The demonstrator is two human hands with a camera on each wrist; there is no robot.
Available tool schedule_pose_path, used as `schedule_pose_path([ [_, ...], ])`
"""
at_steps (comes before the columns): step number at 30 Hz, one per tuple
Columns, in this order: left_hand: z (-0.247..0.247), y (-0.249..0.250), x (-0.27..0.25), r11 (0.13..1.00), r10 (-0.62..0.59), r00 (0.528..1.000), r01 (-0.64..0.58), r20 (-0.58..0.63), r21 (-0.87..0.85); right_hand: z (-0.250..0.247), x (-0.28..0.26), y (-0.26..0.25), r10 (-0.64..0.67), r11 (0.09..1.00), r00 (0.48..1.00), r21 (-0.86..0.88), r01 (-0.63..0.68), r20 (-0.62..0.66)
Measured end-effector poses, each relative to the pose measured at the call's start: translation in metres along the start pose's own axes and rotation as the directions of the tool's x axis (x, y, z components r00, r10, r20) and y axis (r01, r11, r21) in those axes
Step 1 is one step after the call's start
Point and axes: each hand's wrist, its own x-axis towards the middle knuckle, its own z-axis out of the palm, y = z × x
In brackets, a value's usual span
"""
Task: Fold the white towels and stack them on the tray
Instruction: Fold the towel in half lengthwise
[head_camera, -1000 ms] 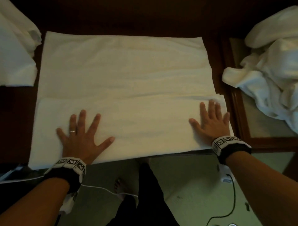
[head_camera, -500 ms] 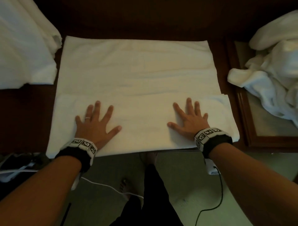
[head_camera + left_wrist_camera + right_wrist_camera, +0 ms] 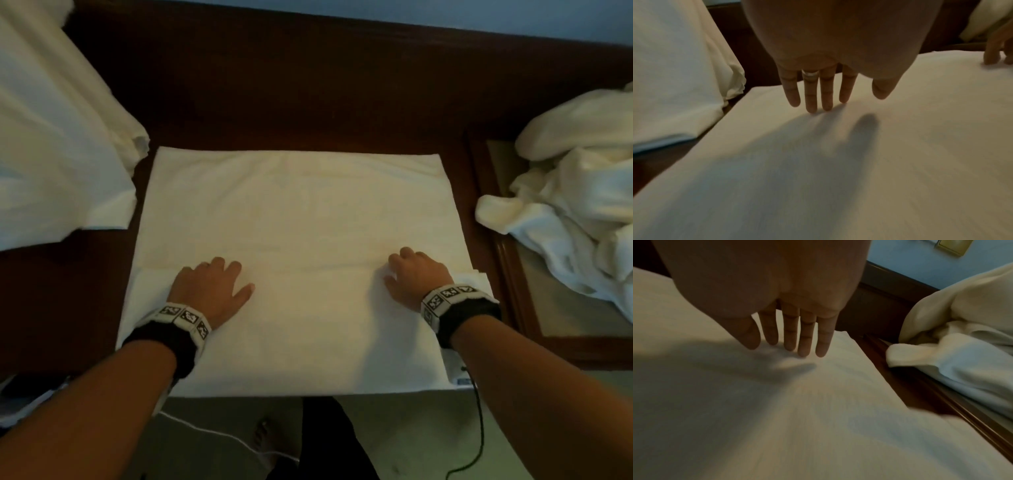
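A white towel (image 3: 301,212) lies spread on the dark wooden table, its near part folded over in a band. My left hand (image 3: 219,277) rests on that band left of centre; its fingers (image 3: 812,99) are straight and their tips touch the cloth (image 3: 900,146). On the right side my right hand (image 3: 407,270) touches the towel (image 3: 818,402) near its edge, fingers (image 3: 805,340) straight and pointing down. Neither hand holds anything. The wooden tray (image 3: 507,274) stands at the right with crumpled white towels (image 3: 575,219) heaped in it.
Another white cloth (image 3: 58,154) lies on the table at the left. The table's near edge is just below the towel. Beneath it are the floor, my legs and feet, a white cable (image 3: 219,433) and a black cable (image 3: 478,428).
Both hands slid forward over the folded band to its far edge, and their fingers drew together from a wide spread. The head camera has moved closer and tilted up.
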Motion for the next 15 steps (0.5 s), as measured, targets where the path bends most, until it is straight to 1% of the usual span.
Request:
schedule_pose_path([
  [2, -0.015, -0.010, 0.035, 1.000, 0.001, 1.000, -0.001, 0.018, 0.016, -0.015, 0.031, 0.006, -0.003, 1.000, 1.000, 0.015, 0.003, -0.023],
  [4, -0.029, -0.022, 0.070, 1.000, -0.005, 0.999, 0.006, 0.044, -0.012, -0.030, 0.063, 0.014, 0.004, 1.000, 0.999, 0.028, -0.003, -0.043],
  [7, -0.047, -0.044, 0.122, 1.000, -0.022, 1.000, 0.022, 0.015, -0.019, -0.051, 0.111, 0.032, 0.019, 0.999, 0.997, 0.027, -0.017, -0.080],
  [10, -0.068, -0.060, 0.164, 0.999, -0.053, 0.999, 0.053, -0.007, -0.004, -0.070, 0.159, 0.048, 0.025, 0.998, 0.996, 0.051, -0.021, -0.089],
  [12, -0.078, -0.067, 0.189, 0.996, -0.088, 0.996, 0.088, 0.011, 0.022, -0.079, 0.188, 0.058, 0.045, 0.996, 0.997, 0.081, -0.040, -0.061],
  [15, -0.087, -0.072, 0.220, 0.990, -0.128, 0.991, 0.125, 0.047, 0.062, -0.088, 0.218, 0.069, 0.057, 0.996, 0.998, 0.069, -0.059, 0.034],
])
